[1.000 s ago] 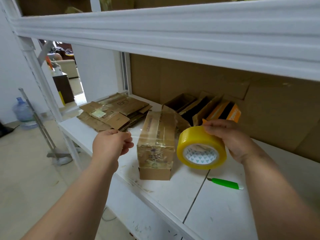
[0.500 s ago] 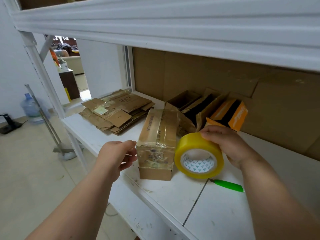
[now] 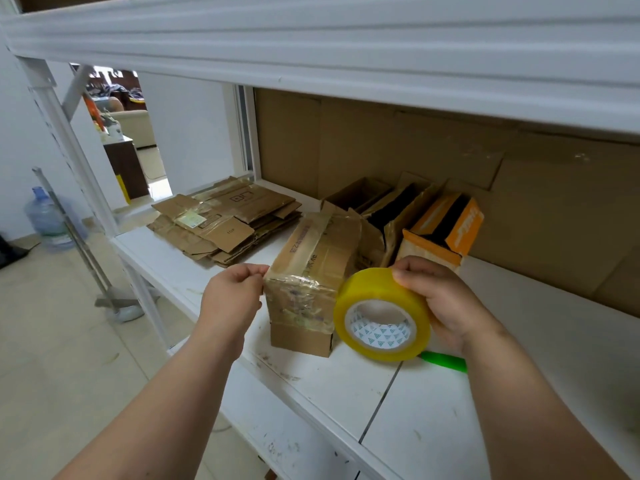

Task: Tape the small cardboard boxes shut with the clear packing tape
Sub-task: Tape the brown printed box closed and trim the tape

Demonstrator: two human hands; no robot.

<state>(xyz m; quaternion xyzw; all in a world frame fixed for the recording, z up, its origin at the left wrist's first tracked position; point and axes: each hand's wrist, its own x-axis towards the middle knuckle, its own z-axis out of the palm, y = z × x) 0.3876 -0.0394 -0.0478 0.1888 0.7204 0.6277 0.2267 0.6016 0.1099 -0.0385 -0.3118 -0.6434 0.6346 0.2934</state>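
One closed cardboard box (image 3: 313, 275), glossy with wrinkled tape, on the white shelf (image 3: 346, 386). Left hand (image 3: 230, 296) at its 9 o'clock, pinching at the upper near corner. One yellowish tape roll (image 3: 381, 313) at its 3 o'clock, touching, gripped by the right hand (image 3: 440, 299). Three open boxes (image 3: 401, 216) at 1 o'clock; one flattened cardboard stack (image 3: 225, 220) at 10; one green cutter (image 3: 445, 361).

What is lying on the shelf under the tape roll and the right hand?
A green tool lies on the white shelf, below the tape roll held by the right hand. Only its middle part shows; roll and wrist cover both ends, so I cannot tell what tool it is.
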